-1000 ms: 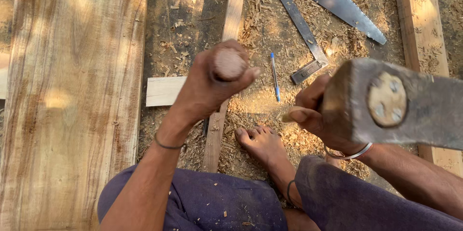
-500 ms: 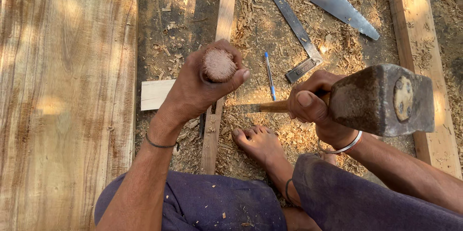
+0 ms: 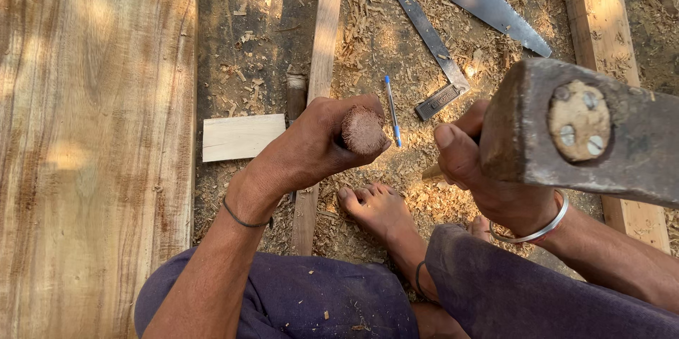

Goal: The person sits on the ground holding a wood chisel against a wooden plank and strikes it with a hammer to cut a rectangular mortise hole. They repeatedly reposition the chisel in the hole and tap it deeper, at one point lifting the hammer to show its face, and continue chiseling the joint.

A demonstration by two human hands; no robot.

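Your left hand [image 3: 311,144] grips the chisel [image 3: 363,129] upright over the slat [image 3: 322,63]. Your right hand [image 3: 488,169] clasps the raised hammer [image 3: 587,130].

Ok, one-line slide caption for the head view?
Left hand grips a wooden chisel handle; right hand raises a hammer beside it.

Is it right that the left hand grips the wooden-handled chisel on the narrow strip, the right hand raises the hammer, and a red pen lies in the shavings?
Not quite: the pen is blue, as the head view shows. The rest holds: the left hand grips the wooden-handled chisel over the narrow strip, and the right hand raises the hammer.
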